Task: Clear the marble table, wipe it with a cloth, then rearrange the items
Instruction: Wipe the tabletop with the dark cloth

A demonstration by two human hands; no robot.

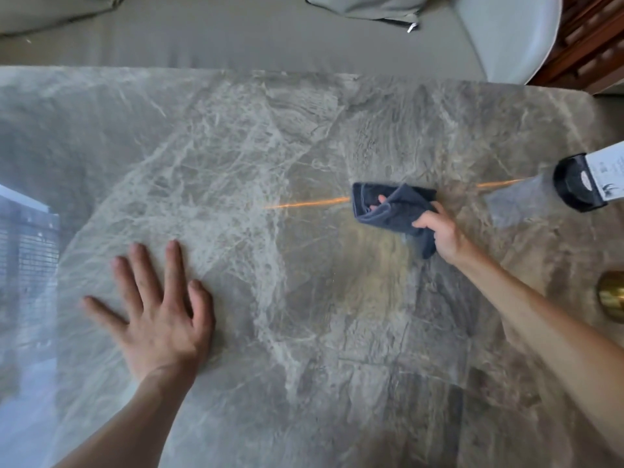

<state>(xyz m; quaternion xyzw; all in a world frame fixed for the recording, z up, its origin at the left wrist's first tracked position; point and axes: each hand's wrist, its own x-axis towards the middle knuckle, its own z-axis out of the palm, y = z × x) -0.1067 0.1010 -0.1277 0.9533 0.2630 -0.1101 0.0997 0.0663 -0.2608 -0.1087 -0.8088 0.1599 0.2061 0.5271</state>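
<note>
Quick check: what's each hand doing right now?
Left hand: open, flat on the marble table.
Right hand: closed on the dark cloth.

I'm scanning for anything readable and getting nothing. The only print I can find sits on the white label of the black object at the right edge of the worktop: a few small dark marks, too blurred and tiny for me to make out any letters or numbers.
</note>
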